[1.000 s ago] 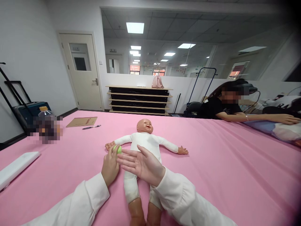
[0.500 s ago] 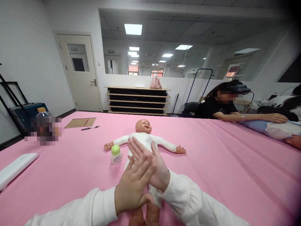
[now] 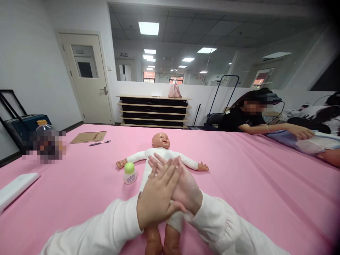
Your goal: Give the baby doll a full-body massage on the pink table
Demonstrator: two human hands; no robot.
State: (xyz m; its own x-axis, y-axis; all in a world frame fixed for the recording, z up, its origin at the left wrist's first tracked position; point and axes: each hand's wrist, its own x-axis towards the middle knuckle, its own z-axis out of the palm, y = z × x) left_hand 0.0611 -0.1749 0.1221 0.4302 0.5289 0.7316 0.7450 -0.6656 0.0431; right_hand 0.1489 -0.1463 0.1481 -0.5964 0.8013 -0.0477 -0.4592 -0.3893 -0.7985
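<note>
My left hand [image 3: 159, 194] lies palm down across my right hand [image 3: 187, 187], its fingers stretched out. Palm up, the right hand has its fingers extended and partly covered by the left. Nothing shows between the two palms, though the contact area is hidden. Both are above a baby doll [image 3: 160, 141] in a white suit, which lies on its back with arms spread. The hands hide its belly. Left of the doll's body, near its hand, a small lotion bottle [image 3: 130, 173] with a green cap stands upright on the pink cloth [image 3: 239, 170].
A brown notebook [image 3: 88, 137] and a pen [image 3: 100, 143] lie at the far left. Nearer are a blurred-out bottle [image 3: 44, 123] with an orange cap and a long white object [image 3: 18, 189]. A person [image 3: 247, 111] with a headset works at the far right.
My left hand has slid right and slightly up over the right palm. Both hands have shifted a little rightward together. The bottle and doll stay put; the view has tilted slightly.
</note>
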